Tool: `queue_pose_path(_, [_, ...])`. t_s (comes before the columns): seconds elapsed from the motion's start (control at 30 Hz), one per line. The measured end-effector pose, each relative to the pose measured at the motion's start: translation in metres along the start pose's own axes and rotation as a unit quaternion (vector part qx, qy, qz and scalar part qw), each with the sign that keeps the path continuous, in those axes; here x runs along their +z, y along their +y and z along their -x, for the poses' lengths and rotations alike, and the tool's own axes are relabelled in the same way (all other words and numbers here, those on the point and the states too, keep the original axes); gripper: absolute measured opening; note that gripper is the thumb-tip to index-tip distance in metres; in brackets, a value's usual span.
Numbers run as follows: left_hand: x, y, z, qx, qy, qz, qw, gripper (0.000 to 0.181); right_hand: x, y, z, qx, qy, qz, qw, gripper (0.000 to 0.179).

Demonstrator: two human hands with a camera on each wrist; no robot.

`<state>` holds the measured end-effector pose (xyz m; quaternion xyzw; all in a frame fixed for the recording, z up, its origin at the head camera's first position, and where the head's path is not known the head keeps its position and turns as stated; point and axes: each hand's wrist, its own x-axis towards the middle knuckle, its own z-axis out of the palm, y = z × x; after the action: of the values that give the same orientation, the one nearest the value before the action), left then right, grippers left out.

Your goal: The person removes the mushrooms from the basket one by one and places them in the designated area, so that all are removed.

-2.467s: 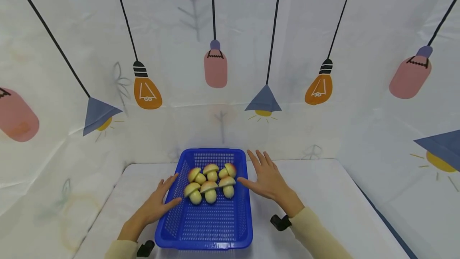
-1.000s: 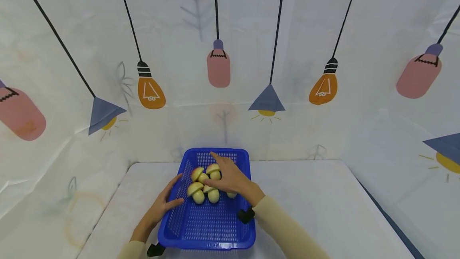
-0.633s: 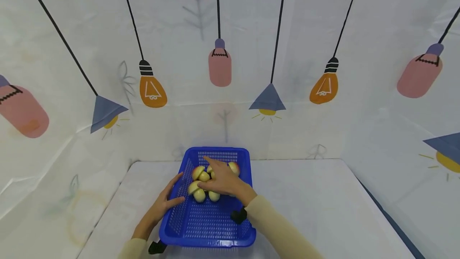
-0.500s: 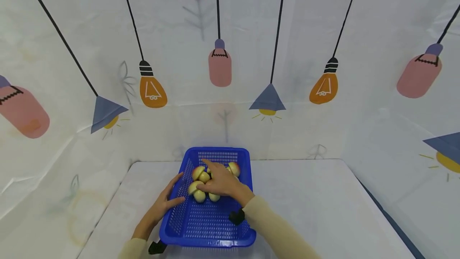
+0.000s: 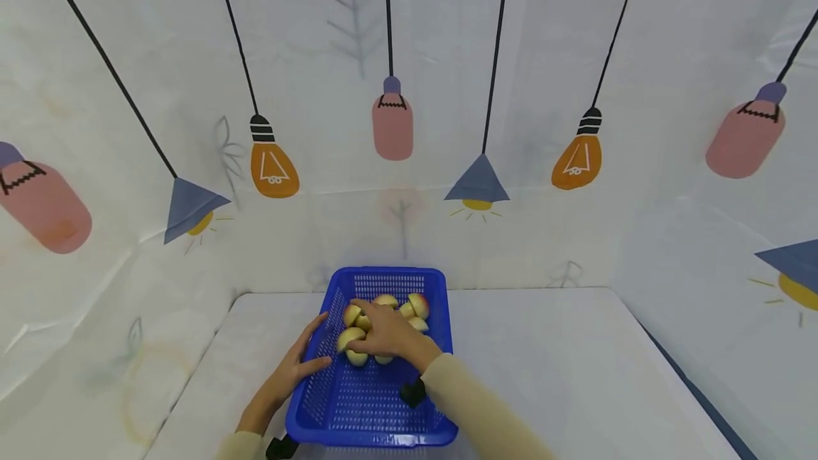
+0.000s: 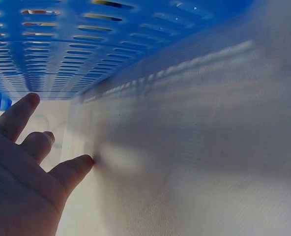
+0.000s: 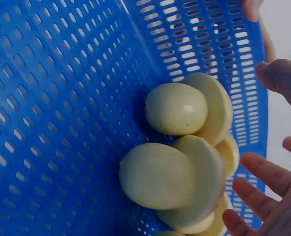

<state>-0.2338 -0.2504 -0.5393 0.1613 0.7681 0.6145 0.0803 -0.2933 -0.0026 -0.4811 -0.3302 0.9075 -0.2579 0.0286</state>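
A blue plastic basket [image 5: 364, 414] holds several toy mushrooms [image 5: 351, 339] with yellowish caps and pale stems, clustered toward its far half. My left hand [image 5: 281, 383] is at the left rim, thumb over the edge and fingers outside the wall. In the left wrist view, that hand's [image 6: 22, 172] fingers look spread below the slotted wall. Over the mushrooms hovers my right hand [image 5: 393, 336], hiding part of the cluster. The right wrist view shows its fingers [image 7: 266, 174] loosely extended beside the mushrooms [image 7: 158, 177], gripping none; whether they touch cannot be told.
The basket stands on a white table [image 5: 543, 375] against a pale wall sheet [image 5: 319, 126] printed with hanging lamps. A black wrist camera [image 5: 412, 392] on the right wrist hangs over the basket's near half; another [image 5: 282, 447] is at the left wrist.
From right of the basket, my right hand has moved left over the mushrooms, lately shifting slightly further left. My left hand has stayed at the left rim.
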Motion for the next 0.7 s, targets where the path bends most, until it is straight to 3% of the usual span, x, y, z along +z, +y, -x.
queue_pose_path(0.13, [0.002,-0.001,0.0,-0.001,0.003,0.016,0.9999,0.082,0.008,0.003,-0.003,-0.013,0.001,0.024,0.9996,0.074])
queue_pose_path(0.4, [0.004,0.001,-0.004,0.003,0.01,0.004,0.9999,0.081,0.013,0.005,-0.005,0.011,0.003,0.05,0.9987,0.071])
queue_pose_path(0.7, [0.004,0.002,0.0,-0.006,0.016,0.013,0.9998,0.08,0.019,0.007,-0.007,0.008,0.003,0.042,0.9991,0.061])
